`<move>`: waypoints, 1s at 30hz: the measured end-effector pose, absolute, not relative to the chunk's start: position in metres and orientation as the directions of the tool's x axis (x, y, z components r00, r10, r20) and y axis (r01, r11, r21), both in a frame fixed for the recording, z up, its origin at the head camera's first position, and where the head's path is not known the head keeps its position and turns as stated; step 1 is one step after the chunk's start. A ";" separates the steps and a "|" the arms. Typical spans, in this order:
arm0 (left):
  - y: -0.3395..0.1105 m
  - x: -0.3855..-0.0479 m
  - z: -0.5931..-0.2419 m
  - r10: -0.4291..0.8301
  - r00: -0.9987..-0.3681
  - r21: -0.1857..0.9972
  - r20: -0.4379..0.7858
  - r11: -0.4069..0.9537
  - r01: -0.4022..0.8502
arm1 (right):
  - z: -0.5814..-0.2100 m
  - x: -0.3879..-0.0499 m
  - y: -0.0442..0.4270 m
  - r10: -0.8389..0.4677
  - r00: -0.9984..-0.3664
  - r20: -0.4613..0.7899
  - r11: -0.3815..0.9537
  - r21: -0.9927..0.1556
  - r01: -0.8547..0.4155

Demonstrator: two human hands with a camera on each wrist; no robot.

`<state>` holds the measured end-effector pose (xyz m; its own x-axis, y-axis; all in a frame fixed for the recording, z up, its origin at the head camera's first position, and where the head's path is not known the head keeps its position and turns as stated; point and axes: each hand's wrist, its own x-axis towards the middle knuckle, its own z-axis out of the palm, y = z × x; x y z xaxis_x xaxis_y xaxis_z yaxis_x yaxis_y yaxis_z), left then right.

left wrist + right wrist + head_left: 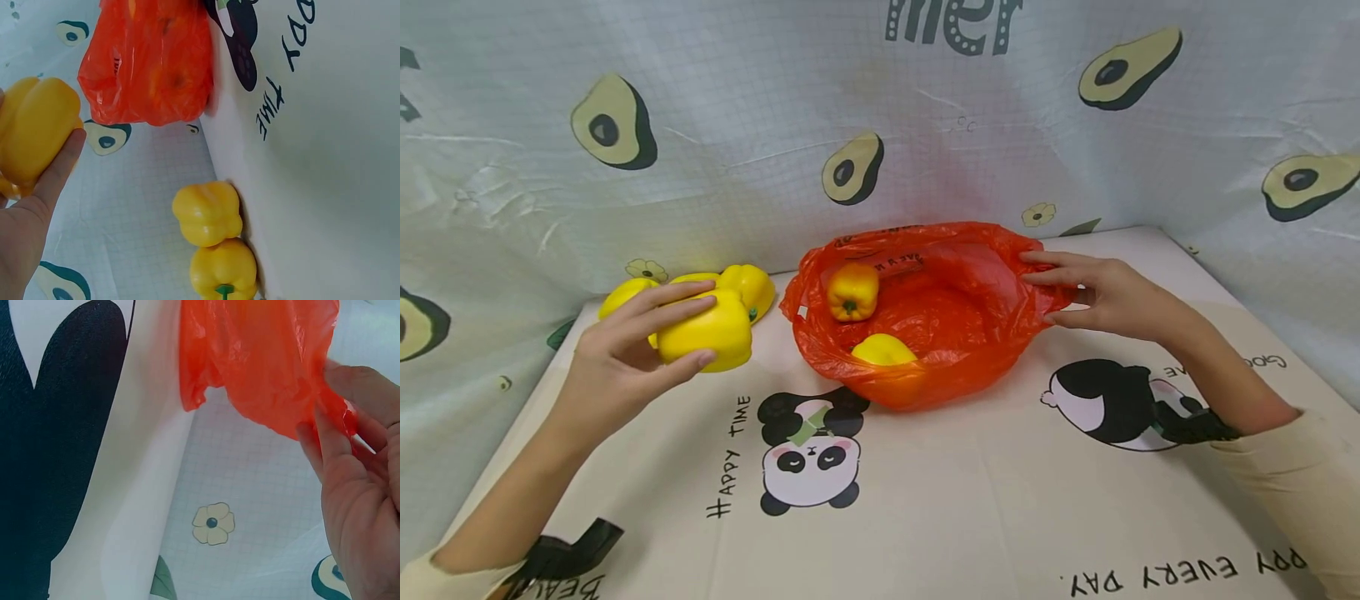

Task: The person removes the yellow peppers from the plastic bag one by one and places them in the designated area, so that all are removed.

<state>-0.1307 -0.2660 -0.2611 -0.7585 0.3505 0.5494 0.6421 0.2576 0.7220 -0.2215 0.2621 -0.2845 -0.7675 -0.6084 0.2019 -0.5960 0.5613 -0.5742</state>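
My left hand grips a yellow bell pepper between thumb and fingers, to the left of a red plastic bag. In the left wrist view this held pepper appears raised off the table. The bag stands with its mouth wide; inside are a yellow bell pepper on its left side and another pepper near the front rim, partly hidden by the plastic. My right hand pinches the bag's right rim, and the right wrist view shows the red plastic between thumb and fingers.
More yellow bell peppers lie behind my left hand, one pepper near the back edge and another pepper partly covered by the hand. A pale tabletop with printed pandas meets an avocado-patterned curtain behind.
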 end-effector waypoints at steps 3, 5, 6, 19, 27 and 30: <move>-0.265 -0.127 -0.262 0.317 -0.801 0.776 0.507 0.237 0.585 | -0.286 -0.220 0.264 -0.636 -0.745 0.202 0.506 -0.619 -0.601; -0.264 -0.125 -0.262 0.273 -0.840 0.795 0.468 0.286 0.536 | -0.286 -0.219 0.265 -0.652 -0.730 0.205 0.475 -0.640 -0.604; -0.264 -0.123 -0.262 0.245 -0.861 0.796 0.446 0.331 0.507 | -0.286 -0.219 0.265 -0.657 -0.725 0.206 0.463 -0.649 -0.604; -0.268 -0.121 -0.271 0.226 -0.915 0.930 0.334 0.076 0.359 | -0.285 -0.213 0.264 -0.625 -0.754 0.201 0.540 -0.586 -0.604; -0.258 -0.121 -0.272 0.177 -0.920 0.888 0.351 0.249 0.387 | -0.285 -0.210 0.263 -0.610 -0.768 0.195 0.552 -0.591 -0.588; -0.257 -0.121 -0.273 0.180 -0.908 0.851 0.378 0.319 0.417 | -0.286 -0.209 0.262 -0.602 -0.773 0.198 0.563 -0.581 -0.588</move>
<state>-0.1214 -0.2570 -0.2728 -0.9082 0.1803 0.3778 0.4173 0.3186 0.8511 -0.2088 0.2618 -0.2857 -0.7731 -0.6024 0.1985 -0.5879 0.5632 -0.5807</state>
